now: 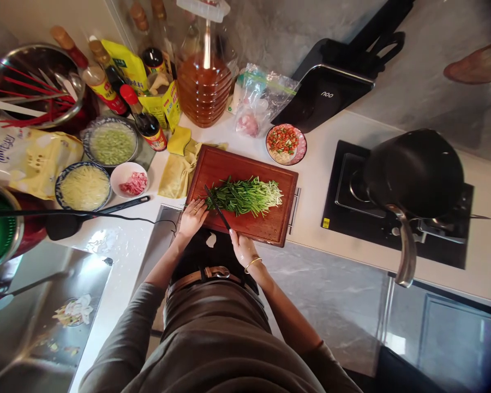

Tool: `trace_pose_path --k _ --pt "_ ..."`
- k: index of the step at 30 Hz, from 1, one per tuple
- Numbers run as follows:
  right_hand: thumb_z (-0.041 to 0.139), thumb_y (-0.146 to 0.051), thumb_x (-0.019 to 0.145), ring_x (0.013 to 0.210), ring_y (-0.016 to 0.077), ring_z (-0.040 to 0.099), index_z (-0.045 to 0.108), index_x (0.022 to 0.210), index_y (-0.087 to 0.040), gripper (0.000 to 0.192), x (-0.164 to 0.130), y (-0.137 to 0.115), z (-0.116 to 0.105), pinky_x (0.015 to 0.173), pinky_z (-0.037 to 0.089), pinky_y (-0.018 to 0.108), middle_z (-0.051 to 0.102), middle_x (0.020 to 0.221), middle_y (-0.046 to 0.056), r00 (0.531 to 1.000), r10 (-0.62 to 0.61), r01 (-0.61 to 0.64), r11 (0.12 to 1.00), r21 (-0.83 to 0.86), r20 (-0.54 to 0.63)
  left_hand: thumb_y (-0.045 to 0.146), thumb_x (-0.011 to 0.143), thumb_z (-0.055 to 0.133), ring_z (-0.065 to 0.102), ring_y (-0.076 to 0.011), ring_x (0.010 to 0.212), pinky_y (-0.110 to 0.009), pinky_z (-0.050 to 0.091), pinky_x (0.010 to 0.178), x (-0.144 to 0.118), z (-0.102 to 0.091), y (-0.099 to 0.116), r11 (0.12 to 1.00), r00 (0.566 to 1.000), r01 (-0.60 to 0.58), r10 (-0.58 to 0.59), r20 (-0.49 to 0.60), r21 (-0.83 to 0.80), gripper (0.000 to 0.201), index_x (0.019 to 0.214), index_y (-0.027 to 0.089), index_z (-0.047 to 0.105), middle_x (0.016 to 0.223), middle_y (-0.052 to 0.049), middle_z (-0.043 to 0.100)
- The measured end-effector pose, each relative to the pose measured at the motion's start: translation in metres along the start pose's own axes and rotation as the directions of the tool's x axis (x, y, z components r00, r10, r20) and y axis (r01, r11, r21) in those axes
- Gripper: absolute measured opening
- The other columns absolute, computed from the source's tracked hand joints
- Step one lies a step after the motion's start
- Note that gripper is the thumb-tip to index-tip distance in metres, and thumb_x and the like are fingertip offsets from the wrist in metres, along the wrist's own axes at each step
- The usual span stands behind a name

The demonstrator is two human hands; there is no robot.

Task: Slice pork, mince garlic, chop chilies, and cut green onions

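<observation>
A long bunch of green chives (247,196) with pale ends lies across a reddish-brown cutting board (265,232). At the leafy left end, my left hand (193,218) has its fingers bent and pressed down on the chives, close to the board's left edge. My right hand (244,250), with a gold bangle at the wrist, is closed round the handle of a dark kitchen knife (217,209). The knife's blade slants over the leafy end, just right of my left fingers.
A bowl of chopped red chili (284,141) stands behind the board. To the left are bowls of pale shreds (85,188), green shreds (111,143) and pink meat (133,184), with sauce bottles behind. On the right, a dark pan (413,172) sits on the stove.
</observation>
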State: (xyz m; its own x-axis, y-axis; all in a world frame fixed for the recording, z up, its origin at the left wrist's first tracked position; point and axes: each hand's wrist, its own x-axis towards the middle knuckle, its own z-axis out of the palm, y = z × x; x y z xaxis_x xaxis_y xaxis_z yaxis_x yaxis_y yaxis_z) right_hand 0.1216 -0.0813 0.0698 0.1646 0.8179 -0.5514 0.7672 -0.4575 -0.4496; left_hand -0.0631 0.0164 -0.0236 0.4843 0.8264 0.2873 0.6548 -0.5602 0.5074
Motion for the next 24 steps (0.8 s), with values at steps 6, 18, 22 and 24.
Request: trace_pose_path --k 6,18,22,24 --pt "0.022 -0.044 0.097 0.096 0.0220 0.066 0.068 0.100 -0.014 0.055 0.012 -0.001 0.001 0.080 0.045 0.026 0.072 0.094 0.015 0.995 0.040 -0.038 0.999 -0.019 0.095 0.018 0.091 0.042 0.060 -0.0186 0.111 -0.042 0.045 0.105 -0.003 0.016 -0.012 0.999 1.000 -0.024 0.025 0.019 -0.035 0.026 0.103 0.019 0.066 0.112 -0.007 0.067" --pt "0.015 -0.041 0.098 0.074 0.0192 0.067 0.066 0.078 -0.017 0.059 0.039 -0.005 0.013 0.068 0.042 0.025 0.069 0.070 0.009 0.998 0.057 -0.056 0.998 0.016 -0.019 0.024 0.093 0.040 0.060 -0.0179 0.108 -0.039 0.045 0.104 0.012 0.005 0.007 0.996 0.997 0.071 -0.069 0.026 -0.046 0.024 0.102 0.017 0.061 0.109 -0.009 0.067" --pt "0.013 -0.045 0.097 0.066 0.0181 0.064 0.065 0.076 -0.019 0.062 0.026 -0.001 -0.007 0.063 0.040 0.025 0.066 0.063 0.007 0.999 0.028 -0.026 0.998 0.055 -0.036 0.031 0.090 0.047 0.054 -0.0220 0.118 -0.044 0.041 0.106 0.017 -0.002 0.012 0.996 0.996 0.086 -0.086 -0.012 -0.024 0.024 0.104 0.018 0.062 0.118 -0.010 0.063" --pt "0.015 -0.047 0.096 0.068 0.0188 0.065 0.064 0.075 -0.019 0.061 0.021 -0.001 -0.012 0.063 0.041 0.025 0.066 0.064 0.007 0.999 0.018 -0.017 0.999 0.033 -0.033 0.031 0.088 0.050 0.052 -0.0236 0.121 -0.048 0.037 0.107 0.016 -0.006 0.011 0.996 0.995 0.089 -0.089 -0.049 -0.006 0.023 0.103 0.020 0.063 0.118 -0.007 0.063"
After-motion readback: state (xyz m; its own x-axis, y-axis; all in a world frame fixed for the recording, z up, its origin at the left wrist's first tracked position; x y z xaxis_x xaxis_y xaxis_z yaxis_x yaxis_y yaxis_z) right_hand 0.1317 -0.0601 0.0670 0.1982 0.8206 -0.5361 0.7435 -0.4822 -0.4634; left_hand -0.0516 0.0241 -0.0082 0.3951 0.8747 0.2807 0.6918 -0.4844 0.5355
